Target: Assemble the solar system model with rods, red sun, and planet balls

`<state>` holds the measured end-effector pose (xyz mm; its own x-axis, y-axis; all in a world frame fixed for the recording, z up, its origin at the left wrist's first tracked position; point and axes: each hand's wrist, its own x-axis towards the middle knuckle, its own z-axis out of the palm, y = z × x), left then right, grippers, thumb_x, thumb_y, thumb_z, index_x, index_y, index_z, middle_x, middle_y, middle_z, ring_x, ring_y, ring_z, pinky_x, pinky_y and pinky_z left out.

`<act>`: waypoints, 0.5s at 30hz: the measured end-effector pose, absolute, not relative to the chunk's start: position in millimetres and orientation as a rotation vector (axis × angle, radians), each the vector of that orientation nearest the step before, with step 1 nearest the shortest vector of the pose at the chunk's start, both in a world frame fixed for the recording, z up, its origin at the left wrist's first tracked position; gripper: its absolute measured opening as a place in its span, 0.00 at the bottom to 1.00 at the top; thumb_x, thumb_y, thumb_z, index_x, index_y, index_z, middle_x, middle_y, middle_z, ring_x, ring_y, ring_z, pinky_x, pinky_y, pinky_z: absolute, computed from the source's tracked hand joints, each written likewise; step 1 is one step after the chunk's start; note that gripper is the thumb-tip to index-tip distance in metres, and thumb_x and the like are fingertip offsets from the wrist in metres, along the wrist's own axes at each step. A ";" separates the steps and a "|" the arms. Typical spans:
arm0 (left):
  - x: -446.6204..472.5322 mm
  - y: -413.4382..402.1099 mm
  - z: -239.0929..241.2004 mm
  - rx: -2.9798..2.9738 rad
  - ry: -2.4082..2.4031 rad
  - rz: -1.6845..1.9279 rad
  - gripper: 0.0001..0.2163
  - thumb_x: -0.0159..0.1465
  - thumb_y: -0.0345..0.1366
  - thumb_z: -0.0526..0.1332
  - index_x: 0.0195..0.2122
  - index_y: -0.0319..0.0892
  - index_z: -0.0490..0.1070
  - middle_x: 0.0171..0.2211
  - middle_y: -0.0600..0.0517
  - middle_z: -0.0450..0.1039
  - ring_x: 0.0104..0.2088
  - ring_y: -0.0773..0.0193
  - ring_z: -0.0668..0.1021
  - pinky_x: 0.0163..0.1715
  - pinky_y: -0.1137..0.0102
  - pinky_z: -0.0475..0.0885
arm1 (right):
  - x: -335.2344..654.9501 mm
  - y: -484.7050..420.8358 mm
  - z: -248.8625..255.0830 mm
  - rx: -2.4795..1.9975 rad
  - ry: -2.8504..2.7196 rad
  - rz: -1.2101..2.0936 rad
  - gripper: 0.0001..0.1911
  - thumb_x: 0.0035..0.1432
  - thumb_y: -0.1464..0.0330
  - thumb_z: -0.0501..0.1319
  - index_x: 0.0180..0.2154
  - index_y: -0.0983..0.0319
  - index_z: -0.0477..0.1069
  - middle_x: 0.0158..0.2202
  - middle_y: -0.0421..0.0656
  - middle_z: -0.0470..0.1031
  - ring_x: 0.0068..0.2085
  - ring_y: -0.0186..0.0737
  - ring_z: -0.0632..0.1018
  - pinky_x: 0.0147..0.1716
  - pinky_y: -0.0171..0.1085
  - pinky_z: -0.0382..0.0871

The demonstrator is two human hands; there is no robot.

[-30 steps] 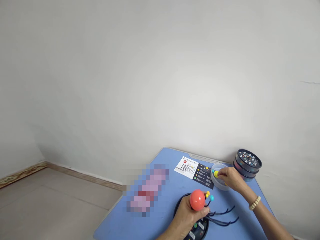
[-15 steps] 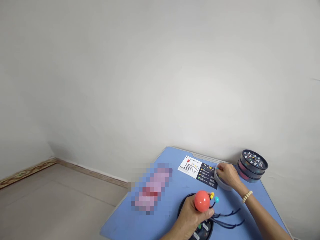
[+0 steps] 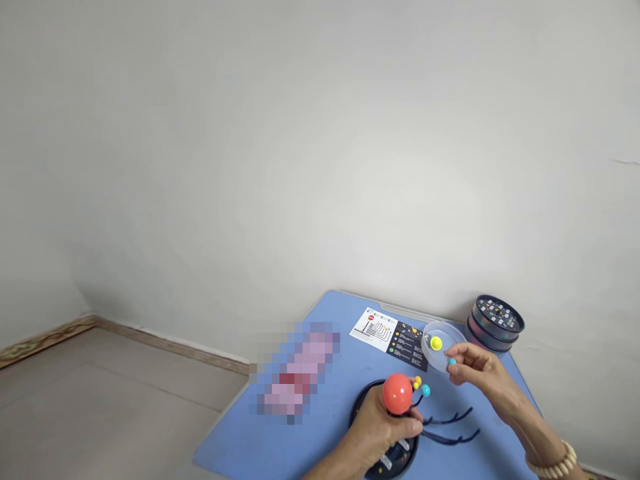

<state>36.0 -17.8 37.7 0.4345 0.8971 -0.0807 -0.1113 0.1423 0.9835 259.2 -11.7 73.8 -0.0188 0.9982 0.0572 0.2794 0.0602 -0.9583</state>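
Observation:
My left hand [image 3: 377, 430] grips the stem of a model just under its big red-orange ball [image 3: 397, 393], above a round black base [image 3: 361, 408]. Small yellow and cyan balls [image 3: 421, 387] sit on thin arms beside the red ball, and bare dark curved arms [image 3: 447, 428] stick out to the right. My right hand [image 3: 475, 371] pinches a small cyan ball [image 3: 451, 363] just in front of a clear shallow dish [image 3: 447, 334]. A yellow ball [image 3: 436, 343] lies in the dish.
All of this rests on a blue table [image 3: 320, 427] against a white wall. An instruction sheet [image 3: 396, 335] lies near the far edge. A stack of round dark tins [image 3: 495, 321] stands at the far right corner. A blurred pink patch [image 3: 299, 372] covers part of the table's left side.
My right hand has come out of the clear dish toward me, holding a small cyan ball. The yellow ball stays in the dish. My left hand still holds the model.

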 end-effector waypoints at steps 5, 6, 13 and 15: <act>35.3 -16.8 36.9 1.211 0.811 0.867 0.11 0.42 0.26 0.66 0.28 0.38 0.80 0.25 0.52 0.78 0.29 0.61 0.75 0.35 0.68 0.69 | 245.2 -28.0 76.1 -1.300 -1.436 1.154 0.18 0.41 0.57 0.73 0.33 0.61 0.80 0.21 0.36 0.70 0.25 0.33 0.71 0.29 0.36 0.69; 35.2 -16.7 37.0 1.205 0.812 0.870 0.13 0.42 0.26 0.66 0.31 0.38 0.80 0.25 0.53 0.78 0.29 0.60 0.75 0.35 0.68 0.69 | 243.3 -28.6 77.0 -1.292 -1.432 1.172 0.19 0.40 0.57 0.74 0.33 0.61 0.81 0.21 0.36 0.70 0.25 0.33 0.71 0.29 0.36 0.69; 35.3 -17.9 40.8 1.268 0.803 0.881 0.02 0.44 0.29 0.66 0.18 0.37 0.76 0.21 0.54 0.71 0.26 0.64 0.70 0.30 0.70 0.65 | 239.3 -32.1 75.4 -1.277 -1.473 1.254 0.20 0.47 0.53 0.70 0.37 0.59 0.81 0.25 0.39 0.77 0.29 0.36 0.76 0.34 0.37 0.72; 35.8 -17.8 40.3 1.260 0.805 0.884 0.01 0.45 0.29 0.66 0.19 0.37 0.76 0.21 0.54 0.70 0.26 0.64 0.70 0.30 0.70 0.65 | 239.2 -34.4 72.2 -1.273 -1.510 1.239 0.19 0.49 0.53 0.68 0.36 0.60 0.81 0.25 0.40 0.77 0.29 0.36 0.76 0.34 0.37 0.72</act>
<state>35.8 -17.8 40.3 0.4477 0.8938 -0.0271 -0.1101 0.0851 0.9903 239.2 -34.4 72.2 -0.1853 0.9824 -0.0210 0.2124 0.0192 -0.9770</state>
